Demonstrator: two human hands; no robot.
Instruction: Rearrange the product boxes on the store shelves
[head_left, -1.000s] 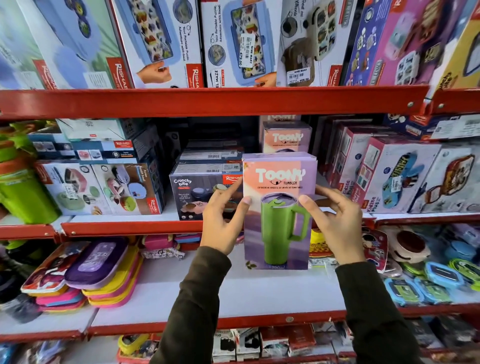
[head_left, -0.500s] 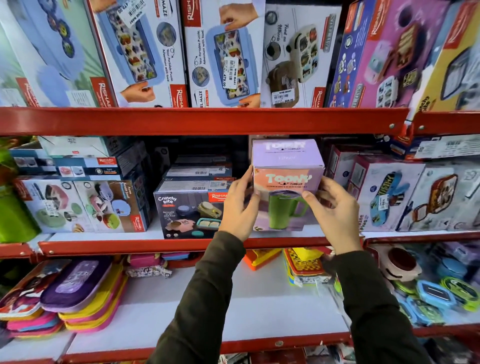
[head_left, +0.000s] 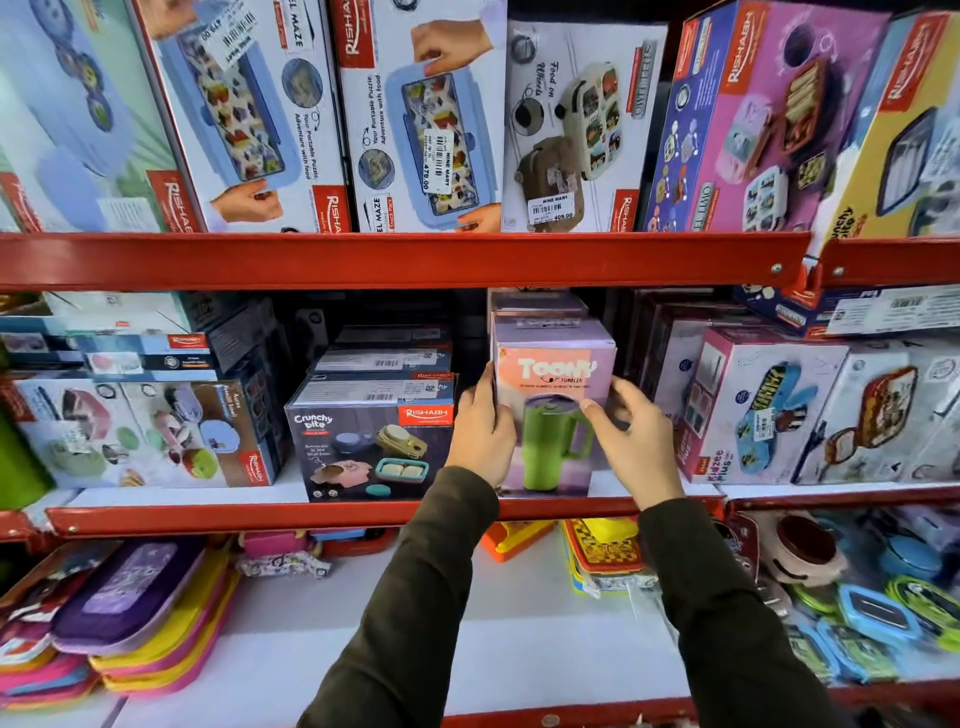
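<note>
While both hands bracket it, I log the tumbler box (head_left: 553, 410) as standing upright on the middle shelf (head_left: 363, 514), face out, its front edge close to the red lip. Left hand (head_left: 480, 434): flat against the box's left side, fingers together and pointing up, thumb hidden from me. Right hand (head_left: 636, 447): at the right front corner, fingers loosely spread, the thumb lying across the printed green mug, the other fingertips curling round the right side; whether they press or only touch I cannot tell. Reason for the hold, as I judge it: two palms on opposite sides keep a tall, narrow carton square while it is slid back or trued up with the row. A second box of the same purple (head_left: 537, 306) stands directly behind, so I read this as a front-facing slot in a column, with depth limited by that neighbour. Left of the slot: the Crunchy Bite box (head_left: 371, 447), near, with a dark gap that the left hand fills. Right of the slot: the Kidzee box (head_left: 748, 410), with room enough for the right fingers. Overhead: the upper shelf rail (head_left: 405, 260), well clear of the box top. Below: the lower shelf (head_left: 467, 639), mostly bare in the middle, pouches (head_left: 130, 613) at left, lunch tins (head_left: 872, 618) at right.
</note>
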